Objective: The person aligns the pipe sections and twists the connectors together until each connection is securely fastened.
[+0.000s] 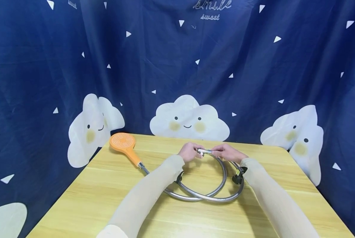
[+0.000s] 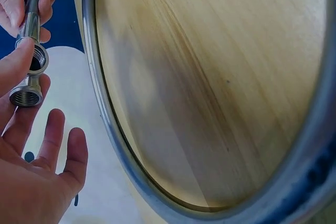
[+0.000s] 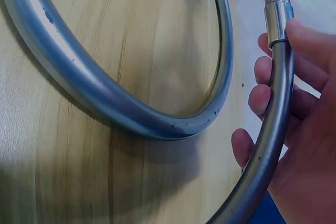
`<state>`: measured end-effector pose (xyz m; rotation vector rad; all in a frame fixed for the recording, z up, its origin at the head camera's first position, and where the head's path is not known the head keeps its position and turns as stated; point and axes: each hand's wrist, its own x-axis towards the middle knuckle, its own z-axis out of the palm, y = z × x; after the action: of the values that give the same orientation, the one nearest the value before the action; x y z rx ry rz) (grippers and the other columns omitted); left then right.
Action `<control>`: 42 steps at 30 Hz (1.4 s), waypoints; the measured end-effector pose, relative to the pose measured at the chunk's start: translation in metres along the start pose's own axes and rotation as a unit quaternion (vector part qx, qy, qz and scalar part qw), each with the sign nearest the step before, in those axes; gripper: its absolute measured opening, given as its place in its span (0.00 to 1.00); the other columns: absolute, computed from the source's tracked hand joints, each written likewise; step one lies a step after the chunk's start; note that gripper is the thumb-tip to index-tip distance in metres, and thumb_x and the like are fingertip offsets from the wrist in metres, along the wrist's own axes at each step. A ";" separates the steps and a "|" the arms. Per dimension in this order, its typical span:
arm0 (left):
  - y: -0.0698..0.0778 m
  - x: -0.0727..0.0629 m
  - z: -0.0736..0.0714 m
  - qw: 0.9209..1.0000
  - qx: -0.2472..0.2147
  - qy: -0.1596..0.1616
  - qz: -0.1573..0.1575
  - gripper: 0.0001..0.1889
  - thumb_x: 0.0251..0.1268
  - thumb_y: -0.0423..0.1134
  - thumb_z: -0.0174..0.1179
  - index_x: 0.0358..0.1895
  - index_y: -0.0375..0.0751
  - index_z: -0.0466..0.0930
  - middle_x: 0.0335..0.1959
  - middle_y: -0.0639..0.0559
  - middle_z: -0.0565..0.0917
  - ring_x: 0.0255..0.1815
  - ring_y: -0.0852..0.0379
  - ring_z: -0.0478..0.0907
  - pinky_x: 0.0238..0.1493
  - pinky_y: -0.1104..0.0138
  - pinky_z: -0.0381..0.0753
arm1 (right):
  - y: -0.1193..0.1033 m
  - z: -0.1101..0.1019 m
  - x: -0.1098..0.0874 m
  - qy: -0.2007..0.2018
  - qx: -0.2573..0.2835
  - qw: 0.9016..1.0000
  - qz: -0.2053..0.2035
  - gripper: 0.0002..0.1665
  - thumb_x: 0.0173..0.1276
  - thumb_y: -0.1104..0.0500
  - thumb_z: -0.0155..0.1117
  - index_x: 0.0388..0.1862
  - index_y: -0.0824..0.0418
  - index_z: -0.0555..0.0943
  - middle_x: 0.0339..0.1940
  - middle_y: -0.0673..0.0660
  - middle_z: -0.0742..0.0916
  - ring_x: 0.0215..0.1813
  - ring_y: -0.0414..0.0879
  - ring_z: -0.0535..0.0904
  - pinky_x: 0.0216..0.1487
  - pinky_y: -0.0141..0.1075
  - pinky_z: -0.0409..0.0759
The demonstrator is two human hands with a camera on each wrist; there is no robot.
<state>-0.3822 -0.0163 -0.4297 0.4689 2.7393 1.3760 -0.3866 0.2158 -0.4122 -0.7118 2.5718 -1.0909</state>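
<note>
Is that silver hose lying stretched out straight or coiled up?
Coiled. The silver hose curls in overlapping loops on the wooden table, one end joined to the orange shower head, the other held up between both hands.

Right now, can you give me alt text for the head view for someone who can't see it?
Two hands meet over a wooden table, the left hand and right hand pinching a metal fitting at the end of a coiled silver shower hose. The hose's far end joins an orange shower head lying at left.

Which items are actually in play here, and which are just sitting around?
In play: left hand and right hand holding the metal fitting at the hose end.
Idle: orange shower head on the table; cloud curtain behind.
</note>
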 end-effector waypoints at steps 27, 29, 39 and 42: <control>0.002 0.000 -0.003 1.000 -0.015 -0.004 -0.011 0.21 0.48 0.32 0.76 0.48 0.54 0.90 0.41 0.56 0.89 0.36 0.60 0.78 0.38 0.69 0.76 | 0.004 0.002 0.004 0.017 0.014 1.000 0.011 0.13 0.71 0.59 0.66 0.50 0.63 0.78 0.28 0.51 0.79 0.33 0.49 0.73 0.32 0.34 0.68; 0.002 0.000 -0.003 1.000 -0.014 0.000 -0.008 0.21 0.48 0.32 0.76 0.48 0.54 0.90 0.41 0.56 0.89 0.36 0.60 0.78 0.39 0.69 0.76 | 0.004 0.002 0.004 0.018 0.018 1.000 0.001 0.11 0.71 0.61 0.65 0.48 0.65 0.78 0.27 0.52 0.79 0.32 0.48 0.72 0.31 0.33 0.67; 0.003 -0.002 -0.003 1.000 -0.016 0.009 -0.003 0.21 0.47 0.31 0.76 0.48 0.51 0.90 0.44 0.54 0.89 0.37 0.60 0.78 0.41 0.69 0.76 | 0.001 -0.001 0.003 0.009 0.001 1.000 0.015 0.17 0.76 0.54 0.60 0.51 0.66 0.84 0.30 0.63 0.81 0.34 0.58 0.75 0.30 0.32 0.67; 0.003 -0.003 -0.004 1.000 -0.016 0.009 -0.002 0.21 0.47 0.32 0.77 0.48 0.52 0.90 0.43 0.55 0.89 0.36 0.60 0.78 0.39 0.70 0.76 | 0.000 -0.001 0.003 0.012 0.007 1.000 0.019 0.16 0.74 0.54 0.63 0.52 0.64 0.82 0.30 0.59 0.81 0.34 0.57 0.75 0.30 0.33 0.68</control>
<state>-0.3796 -0.0181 -0.4249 0.4502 2.7273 1.4274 -0.3893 0.2145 -0.4120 -0.6467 2.5844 -1.1110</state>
